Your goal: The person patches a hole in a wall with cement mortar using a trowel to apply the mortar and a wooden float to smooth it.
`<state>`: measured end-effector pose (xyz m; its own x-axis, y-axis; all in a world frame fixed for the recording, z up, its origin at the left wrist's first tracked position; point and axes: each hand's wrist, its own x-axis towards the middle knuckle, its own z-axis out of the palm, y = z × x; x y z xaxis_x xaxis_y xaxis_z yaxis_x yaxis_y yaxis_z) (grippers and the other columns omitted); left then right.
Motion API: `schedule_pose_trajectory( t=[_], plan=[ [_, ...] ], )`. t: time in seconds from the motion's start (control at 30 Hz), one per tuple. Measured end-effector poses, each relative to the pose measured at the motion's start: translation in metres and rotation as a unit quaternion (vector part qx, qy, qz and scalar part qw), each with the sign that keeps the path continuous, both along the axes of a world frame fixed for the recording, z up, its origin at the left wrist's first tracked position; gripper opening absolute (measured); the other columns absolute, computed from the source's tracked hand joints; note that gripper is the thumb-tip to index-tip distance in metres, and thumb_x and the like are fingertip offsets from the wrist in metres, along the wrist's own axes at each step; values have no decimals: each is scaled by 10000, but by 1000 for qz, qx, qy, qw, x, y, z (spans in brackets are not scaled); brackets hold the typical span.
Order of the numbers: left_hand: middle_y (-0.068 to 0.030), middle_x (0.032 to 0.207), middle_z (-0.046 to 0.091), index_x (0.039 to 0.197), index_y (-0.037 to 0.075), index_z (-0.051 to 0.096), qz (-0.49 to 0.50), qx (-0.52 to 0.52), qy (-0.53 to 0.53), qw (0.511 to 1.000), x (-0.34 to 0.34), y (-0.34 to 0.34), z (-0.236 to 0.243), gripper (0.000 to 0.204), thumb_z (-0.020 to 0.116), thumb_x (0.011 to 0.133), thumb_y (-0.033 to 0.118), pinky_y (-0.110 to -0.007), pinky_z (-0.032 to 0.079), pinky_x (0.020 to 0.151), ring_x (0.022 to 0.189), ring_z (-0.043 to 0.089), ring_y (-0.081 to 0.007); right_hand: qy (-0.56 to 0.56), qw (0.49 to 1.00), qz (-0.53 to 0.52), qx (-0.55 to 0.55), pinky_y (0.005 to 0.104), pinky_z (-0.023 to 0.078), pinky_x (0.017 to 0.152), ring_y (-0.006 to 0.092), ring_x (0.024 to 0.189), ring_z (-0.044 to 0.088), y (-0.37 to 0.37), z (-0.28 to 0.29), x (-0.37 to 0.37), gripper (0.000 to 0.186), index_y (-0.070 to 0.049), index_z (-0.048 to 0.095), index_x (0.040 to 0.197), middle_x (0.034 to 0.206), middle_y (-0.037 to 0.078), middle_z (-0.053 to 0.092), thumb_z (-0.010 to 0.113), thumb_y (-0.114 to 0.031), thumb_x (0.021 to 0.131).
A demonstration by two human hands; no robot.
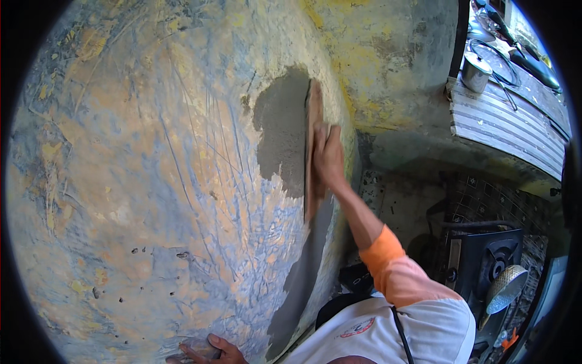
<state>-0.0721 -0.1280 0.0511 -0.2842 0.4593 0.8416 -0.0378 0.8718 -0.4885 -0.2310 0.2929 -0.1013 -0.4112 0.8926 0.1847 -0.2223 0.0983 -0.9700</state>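
Observation:
My right hand [329, 159] is wrapped round the back of a long wooden float [314, 100], whose edge faces me and which stands roughly upright against the wall. Beneath and to the left of the float lies a patch of wet grey mortar [280, 121]. A narrower grey strip [300, 291] runs down from it along the wall's right side. Low in the picture, my left hand [221, 353] is partly cut off by the lower edge. Its thumb and fingers are apart, at the scratched, peeling wall [133, 182].
Small holes [121, 299] dot the lower left wall. A yellow-stained wall [388, 67] meets it at a corner. At right, a corrugated shelf [503, 127] carries a metal pot [476, 71] and other kitchenware. Below stand a gas stove [485, 255] and a ladle-like strainer [507, 287].

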Motion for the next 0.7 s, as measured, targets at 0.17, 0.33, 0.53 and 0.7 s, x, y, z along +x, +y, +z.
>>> schedule_pose_trajectory(
  t=[0.17, 0.33, 0.53, 0.7],
  plan=[
    [-208, 1700, 330, 1547, 138, 545, 18, 3, 6, 1000, 4, -2, -2, 687, 577, 1030, 589, -679, 212, 1241, 1578, 257, -499, -75, 997, 20, 28, 571, 522, 714, 527, 877, 701, 25, 83, -3, 319, -19, 449, 1166, 927, 359, 686, 523, -327, 1124],
    [-217, 1690, 342, 1550, 141, 542, 19, -3, 25, 1000, 7, -5, 3, 679, 580, 1032, 578, -684, 225, 1234, 1571, 269, -506, 3, 993, 2, 119, 567, 519, 709, 525, 863, 700, -34, 26, 11, 325, -27, 433, 1171, 917, 336, 690, 515, -339, 1128],
    [-221, 1693, 332, 1575, 150, 509, 20, -10, -7, 1000, 2, 3, -1, 684, 558, 1040, 573, -688, 247, 1224, 1565, 268, -520, -70, 997, 18, 10, 579, 510, 689, 558, 830, 669, 43, 62, -11, 313, -33, 422, 1175, 892, 329, 673, 512, -328, 1123],
    [-208, 1706, 305, 1577, 168, 509, 46, -2, 14, 999, 10, -8, 2, 681, 549, 1039, 583, -697, 248, 1221, 1565, 265, -522, -13, 988, 18, 150, 609, 502, 708, 556, 849, 676, -43, 60, 15, 324, -29, 413, 1185, 954, 353, 686, 502, -335, 1123]
  ],
)
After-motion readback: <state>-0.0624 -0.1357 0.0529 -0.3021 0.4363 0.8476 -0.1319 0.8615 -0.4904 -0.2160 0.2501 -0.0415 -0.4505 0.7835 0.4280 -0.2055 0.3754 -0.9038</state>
